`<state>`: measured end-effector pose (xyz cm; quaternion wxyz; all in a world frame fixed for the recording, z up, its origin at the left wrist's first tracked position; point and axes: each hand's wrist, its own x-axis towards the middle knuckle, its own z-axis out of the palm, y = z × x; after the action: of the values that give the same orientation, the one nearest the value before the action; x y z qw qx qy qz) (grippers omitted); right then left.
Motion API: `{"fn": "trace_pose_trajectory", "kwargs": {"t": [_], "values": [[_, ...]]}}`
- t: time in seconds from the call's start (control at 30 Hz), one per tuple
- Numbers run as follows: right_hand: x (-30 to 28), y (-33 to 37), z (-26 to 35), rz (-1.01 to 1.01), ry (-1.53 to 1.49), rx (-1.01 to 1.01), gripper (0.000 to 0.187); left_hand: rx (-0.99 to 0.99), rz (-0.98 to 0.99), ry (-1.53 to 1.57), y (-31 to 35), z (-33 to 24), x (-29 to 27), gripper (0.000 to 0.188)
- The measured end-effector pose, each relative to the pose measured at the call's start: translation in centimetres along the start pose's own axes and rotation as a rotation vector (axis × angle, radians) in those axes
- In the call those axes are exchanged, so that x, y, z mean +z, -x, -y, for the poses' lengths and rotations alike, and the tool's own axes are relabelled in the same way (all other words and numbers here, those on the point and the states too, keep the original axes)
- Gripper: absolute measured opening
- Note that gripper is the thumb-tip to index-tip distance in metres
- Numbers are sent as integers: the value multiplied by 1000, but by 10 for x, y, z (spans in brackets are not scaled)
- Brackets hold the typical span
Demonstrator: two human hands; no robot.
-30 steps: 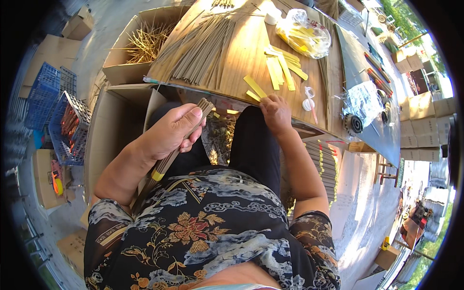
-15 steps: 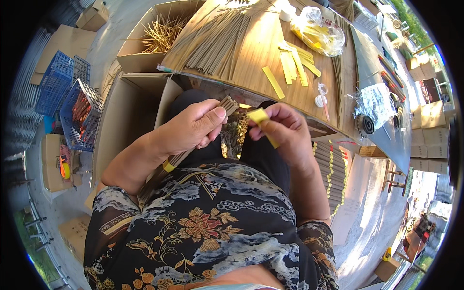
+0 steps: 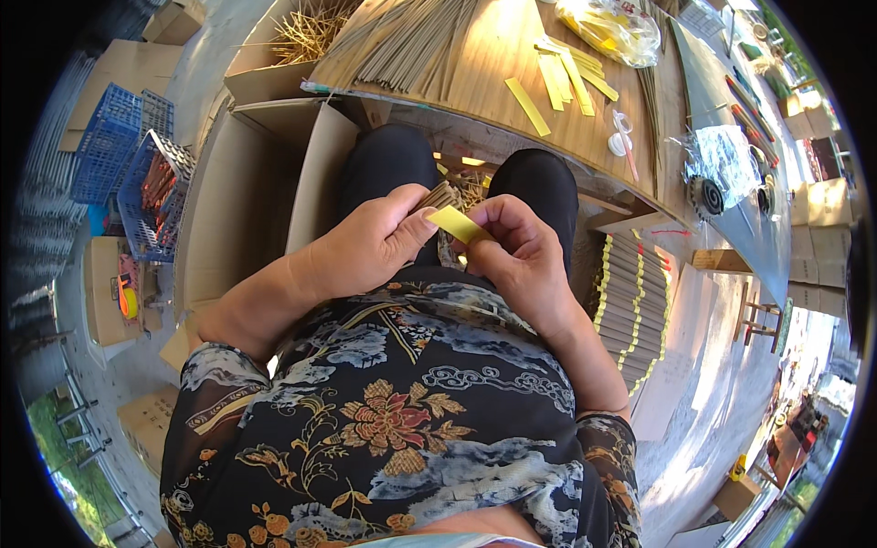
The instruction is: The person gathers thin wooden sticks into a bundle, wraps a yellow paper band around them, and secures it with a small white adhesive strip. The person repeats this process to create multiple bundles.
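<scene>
My left hand [image 3: 388,233] is closed round a bundle of thin brown sticks [image 3: 442,195], whose ends show above the fingers. The rest of the bundle is hidden by the hand and forearm. My right hand [image 3: 513,251] pinches a yellow paper strip [image 3: 457,225] between thumb and fingers. The strip's far end reaches the left thumb and lies against the bundle near its ends. Both hands are above my lap, close together. On the wooden table [image 3: 493,78] ahead lie more yellow strips [image 3: 562,80] and a fan of loose brown sticks [image 3: 416,46].
An open cardboard box [image 3: 247,183] stands at my left, with blue plastic crates [image 3: 146,205] beyond it. Banded stick bundles [image 3: 632,306] are stacked at my right, below the table edge. A plastic bag of yellow strips [image 3: 614,29] and a small white pot [image 3: 619,144] sit on the table.
My right hand has brought the yellow strip left and down to the bundle. The left hand has turned the bundle, so less of it shows. The view has shifted slightly.
</scene>
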<state>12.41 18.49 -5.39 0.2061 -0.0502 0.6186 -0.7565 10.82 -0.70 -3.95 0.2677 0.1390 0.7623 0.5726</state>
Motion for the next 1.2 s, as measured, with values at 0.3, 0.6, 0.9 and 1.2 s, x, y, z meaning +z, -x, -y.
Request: {"fn": "trace_pose_trajectory", "kwargs": {"t": [0.3,0.6,0.9,1.2], "values": [[18,11,-2,-8,52,-96,11,111,2,16,8,10,3,33],[22,4,2,-31,44,-104,14,7,-29,78,10,-1,1,26],[25,-4,3,13,-42,-126,19,2,-21,105,7,1,-4,28],[21,-10,5,-23,90,-20,22,-3,41,134,5,10,-1,31]]}}
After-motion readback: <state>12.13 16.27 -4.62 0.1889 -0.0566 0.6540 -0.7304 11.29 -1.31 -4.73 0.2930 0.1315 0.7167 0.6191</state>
